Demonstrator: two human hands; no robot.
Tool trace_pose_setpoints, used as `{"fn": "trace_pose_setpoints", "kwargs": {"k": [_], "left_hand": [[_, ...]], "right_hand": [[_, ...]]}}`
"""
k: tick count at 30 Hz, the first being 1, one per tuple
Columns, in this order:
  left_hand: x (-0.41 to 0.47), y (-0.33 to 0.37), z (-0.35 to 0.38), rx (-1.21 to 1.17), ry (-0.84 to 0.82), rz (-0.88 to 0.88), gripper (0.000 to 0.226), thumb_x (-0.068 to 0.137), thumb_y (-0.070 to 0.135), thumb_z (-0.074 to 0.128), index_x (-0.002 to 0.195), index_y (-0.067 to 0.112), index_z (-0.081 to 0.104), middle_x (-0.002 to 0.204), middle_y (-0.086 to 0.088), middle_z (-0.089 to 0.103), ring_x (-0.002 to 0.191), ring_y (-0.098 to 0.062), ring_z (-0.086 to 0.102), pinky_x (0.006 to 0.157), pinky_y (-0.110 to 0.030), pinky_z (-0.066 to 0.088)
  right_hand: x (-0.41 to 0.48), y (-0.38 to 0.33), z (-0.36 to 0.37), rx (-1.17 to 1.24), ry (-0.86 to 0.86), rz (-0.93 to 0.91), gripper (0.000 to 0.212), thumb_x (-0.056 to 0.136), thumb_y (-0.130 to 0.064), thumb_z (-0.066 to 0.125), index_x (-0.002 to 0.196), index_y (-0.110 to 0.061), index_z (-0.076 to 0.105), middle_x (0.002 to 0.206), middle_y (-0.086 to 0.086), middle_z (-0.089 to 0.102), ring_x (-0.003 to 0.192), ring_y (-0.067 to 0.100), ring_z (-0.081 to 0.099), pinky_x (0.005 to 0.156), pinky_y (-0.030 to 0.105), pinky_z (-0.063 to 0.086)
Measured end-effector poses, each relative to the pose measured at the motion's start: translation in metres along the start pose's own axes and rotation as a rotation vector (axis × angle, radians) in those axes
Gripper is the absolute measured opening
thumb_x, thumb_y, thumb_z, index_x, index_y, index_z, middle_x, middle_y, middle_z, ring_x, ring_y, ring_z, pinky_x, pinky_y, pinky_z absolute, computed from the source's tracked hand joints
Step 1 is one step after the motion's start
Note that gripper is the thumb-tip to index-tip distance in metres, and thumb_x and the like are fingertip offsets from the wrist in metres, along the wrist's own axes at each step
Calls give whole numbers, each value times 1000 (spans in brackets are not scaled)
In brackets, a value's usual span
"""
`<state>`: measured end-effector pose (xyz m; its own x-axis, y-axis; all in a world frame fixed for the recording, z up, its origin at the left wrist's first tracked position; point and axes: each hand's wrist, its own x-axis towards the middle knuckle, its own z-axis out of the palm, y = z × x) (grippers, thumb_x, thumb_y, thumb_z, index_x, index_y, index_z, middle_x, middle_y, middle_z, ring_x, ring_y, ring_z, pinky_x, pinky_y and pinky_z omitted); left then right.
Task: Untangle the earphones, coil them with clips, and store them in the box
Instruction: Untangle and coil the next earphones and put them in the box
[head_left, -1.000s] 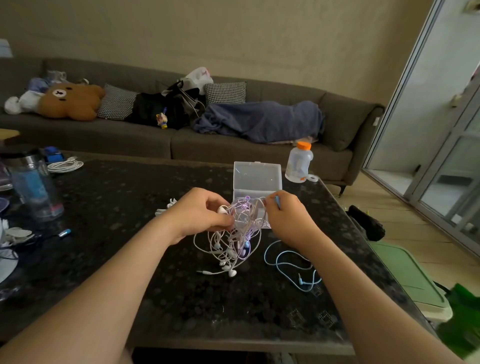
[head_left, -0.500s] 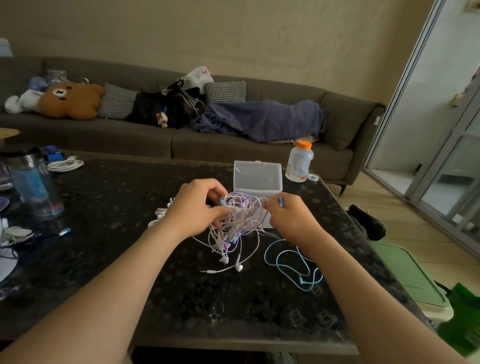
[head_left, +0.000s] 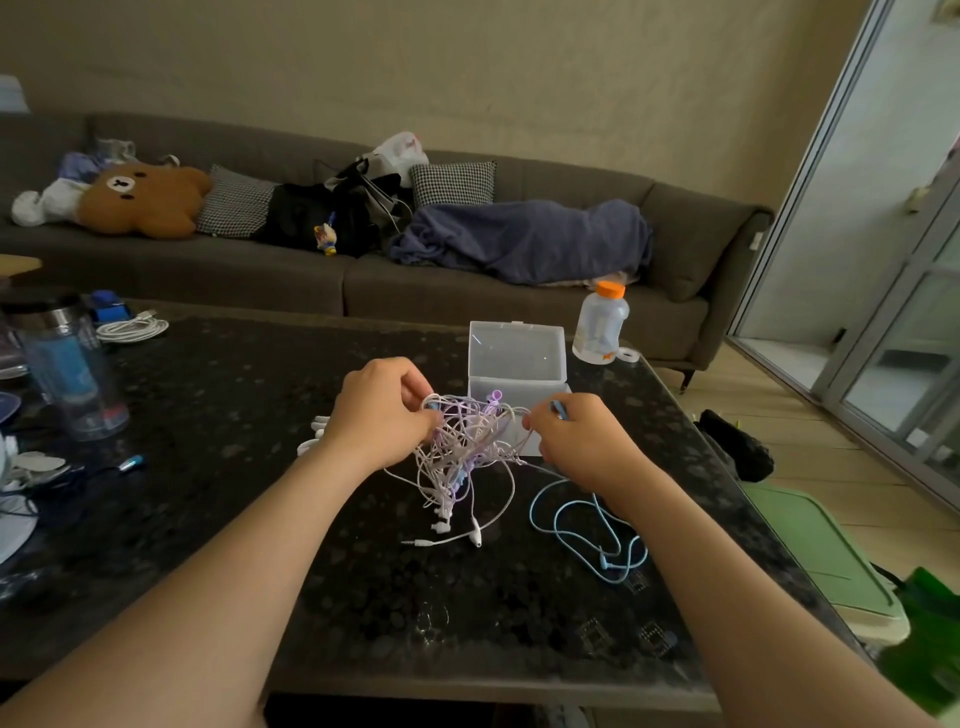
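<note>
At the centre of the dark table (head_left: 208, 415), a tangle of white and lilac earphones (head_left: 467, 447) is held raised between both hands. Its loose ends and plugs trail down to the tabletop at 6 o'clock.

The left hand (head_left: 376, 415), at 9 o'clock of the tangle, has its fingers curled into the strands and grips them. The right hand (head_left: 584, 441), at 3 o'clock, pinches a small blue piece between thumb and forefinger, with strands running up to its fingertips. Whether that piece belongs to the blue cable (head_left: 587, 525) cannot be told.

The blue cable lies in loose loops on the table at 4 o'clock of the tangle. It looks mostly free of the knot but is not coiled.

A clear box (head_left: 517, 358) stands just behind the tangle at 12 o'clock with its lid up. Its base is partly hidden, and no earphones show inside it.

Small white items (head_left: 310, 439) beside the left wrist may be the clips, but they are too hidden to confirm.

Assessment: the task is at an early stage. Untangling is in hand. No set is yet coiled, clipped or stored, so all of that remains.
</note>
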<state>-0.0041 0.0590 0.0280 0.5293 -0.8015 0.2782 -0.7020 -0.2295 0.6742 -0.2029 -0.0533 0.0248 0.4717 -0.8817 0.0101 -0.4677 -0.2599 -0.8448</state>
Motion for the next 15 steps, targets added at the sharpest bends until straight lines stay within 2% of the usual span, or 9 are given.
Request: {"fn": "trace_pose_setpoints", "kwargs": {"k": [3, 6, 9, 12, 15], "left_hand": [[0, -1, 1, 47, 60, 1, 22, 92, 18, 81, 87, 24, 60, 86, 2, 66, 77, -15, 69, 69, -33, 58], [1, -1, 2, 9, 39, -9, 19, 96, 12, 75, 88, 22, 60, 90, -1, 68, 83, -18, 70, 75, -39, 62], [2, -2, 1, -49, -6, -39, 18, 96, 11, 75, 90, 20, 61, 91, -3, 71, 87, -20, 74, 80, -42, 64], [2, -4, 1, -43, -70, -46, 20, 97, 11, 74, 95, 23, 59, 95, -1, 72, 89, -18, 71, 74, -34, 58], [3, -6, 1, -54, -143, -91, 22, 97, 13, 72, 104, 28, 57, 102, 1, 72, 95, -18, 70, 84, -42, 61]], "right_hand": [[-4, -4, -2, 16, -50, 0, 30, 100, -14, 64, 130, -9, 65, 117, 8, 70, 79, 11, 57, 64, 20, 48], [-11, -8, -8, 47, -111, 5, 17, 104, -13, 61, 112, -2, 72, 83, 5, 66, 68, 12, 56, 59, 20, 51], [-18, -11, -12, 151, -162, 38, 24, 110, -15, 54, 106, 1, 71, 64, -1, 65, 54, 7, 55, 52, 17, 49], [-20, -13, -16, 219, -200, 13, 25, 113, -19, 49, 110, -6, 70, 63, 2, 58, 55, 11, 52, 56, 25, 47], [-19, -12, -19, 283, -203, -3, 25, 113, -16, 47, 112, -9, 71, 65, 4, 57, 55, 11, 51, 59, 27, 47]]}}
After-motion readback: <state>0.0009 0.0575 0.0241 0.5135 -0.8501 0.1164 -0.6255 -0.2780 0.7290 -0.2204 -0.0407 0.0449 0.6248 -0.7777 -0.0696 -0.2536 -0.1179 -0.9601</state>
